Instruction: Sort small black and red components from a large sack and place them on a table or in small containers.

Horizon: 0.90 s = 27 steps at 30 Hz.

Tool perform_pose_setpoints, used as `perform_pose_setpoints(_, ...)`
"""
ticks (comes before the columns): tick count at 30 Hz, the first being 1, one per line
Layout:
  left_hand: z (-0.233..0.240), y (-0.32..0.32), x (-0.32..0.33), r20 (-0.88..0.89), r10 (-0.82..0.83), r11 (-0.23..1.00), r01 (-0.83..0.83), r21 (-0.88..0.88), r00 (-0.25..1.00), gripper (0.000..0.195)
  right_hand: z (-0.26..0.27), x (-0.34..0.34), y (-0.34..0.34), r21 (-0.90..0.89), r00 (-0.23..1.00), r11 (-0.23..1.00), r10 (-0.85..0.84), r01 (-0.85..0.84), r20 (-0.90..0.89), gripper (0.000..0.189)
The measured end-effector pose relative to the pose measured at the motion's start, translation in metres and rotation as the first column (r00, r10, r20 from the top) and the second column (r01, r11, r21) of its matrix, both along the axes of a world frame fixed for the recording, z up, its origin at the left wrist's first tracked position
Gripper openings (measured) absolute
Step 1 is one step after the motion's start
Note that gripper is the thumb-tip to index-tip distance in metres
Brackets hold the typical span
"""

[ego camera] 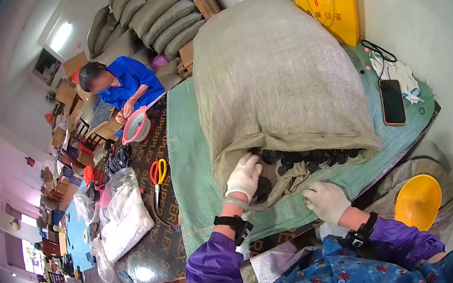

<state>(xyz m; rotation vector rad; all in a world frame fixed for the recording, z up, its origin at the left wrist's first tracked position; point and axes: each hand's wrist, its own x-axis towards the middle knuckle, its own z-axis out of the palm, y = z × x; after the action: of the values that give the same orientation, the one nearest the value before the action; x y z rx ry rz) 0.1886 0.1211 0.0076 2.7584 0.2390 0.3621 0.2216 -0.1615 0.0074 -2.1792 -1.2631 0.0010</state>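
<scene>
A large woven sack [273, 72] lies on a green woven sheet [186, 148], its mouth turned towards me. Many small black round pieces [309, 158] show inside the opening. My left hand [244, 177], in a white glove, is at the left side of the mouth with its fingers bent beside the black pieces; whether it grips anything is hidden. My right hand [328, 201], also gloved, rests at the sheet's near edge, close to the sack's crumpled lower lip. Its fingers are curled, and what lies under them cannot be seen.
Left of the sheet are scissors [157, 179], a plastic bag of white material [125, 219] and a pink-rimmed basin [136, 125] before a person in blue [130, 79]. At right lie a phone [392, 102] and a yellow paper bag [330, 9]; a yellow cone-shaped object [418, 202] is lower.
</scene>
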Motion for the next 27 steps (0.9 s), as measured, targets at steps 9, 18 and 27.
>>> perform_pose_setpoints(9, 0.015, 0.041, 0.056, -0.313, 0.492, 0.870, -0.449, 0.204, 0.812, 0.038, 0.006, 0.002, -0.001, -0.080, 0.998, 0.997, -0.007, 0.003, -0.060, 0.022)
perform_pose_setpoints(18, -0.031, 0.102, 0.085, -0.624, 0.222, 0.974, -0.206, 0.098, 0.749, 0.053, -0.001, 0.002, 0.000, -0.103, 0.999, 0.995, 0.000, -0.006, -0.054, 0.023)
perform_pose_setpoints(27, -0.035, 0.075, 0.038, -0.595, 0.142, 0.990, -0.111, 0.089, 0.791, 0.056, -0.004, 0.002, 0.002, -0.055, 0.999, 0.998, -0.016, 0.014, -0.031, 0.021)
